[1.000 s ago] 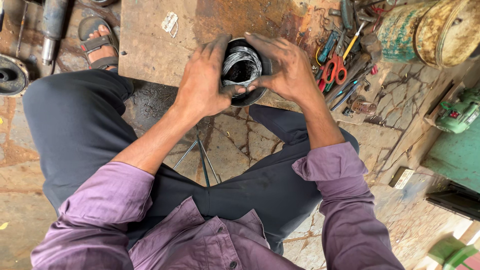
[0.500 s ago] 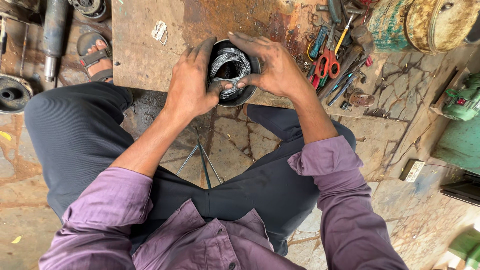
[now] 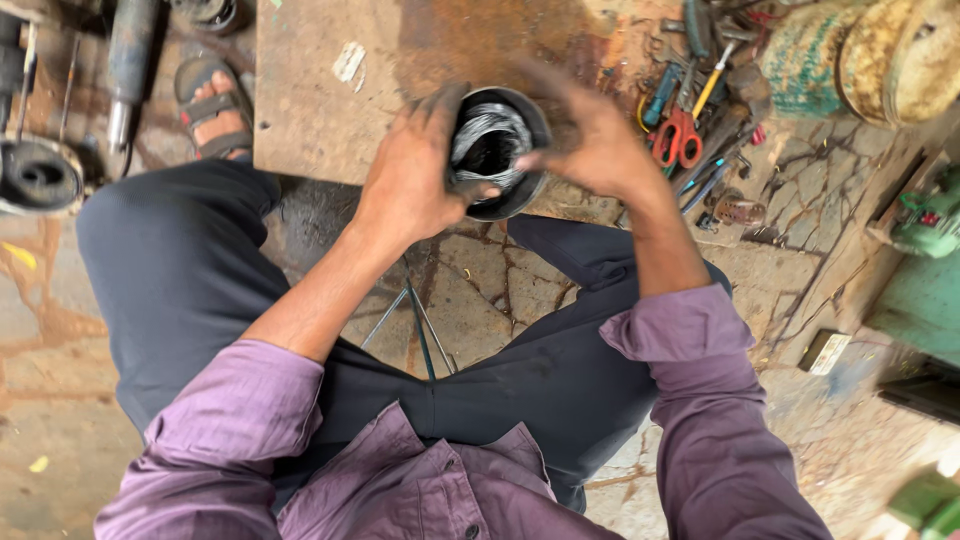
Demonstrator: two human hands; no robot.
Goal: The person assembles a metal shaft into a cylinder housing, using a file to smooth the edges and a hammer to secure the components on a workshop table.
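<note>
Here the left hand (image 3: 415, 185) grips a black wire-wound ring (image 3: 497, 150); the blurred right hand (image 3: 590, 140) touches its rim.

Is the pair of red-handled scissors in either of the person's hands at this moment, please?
No, the red-handled scissors lie among the tools on the floor, while the left hand and right hand are on the round wire-wound part.

Both forearms reach forward from rolled purple sleeves. The left hand (image 3: 415, 175) curls closed in a grip, thumb inward; the right hand (image 3: 590, 140), blurred, has fingers bent.
</note>
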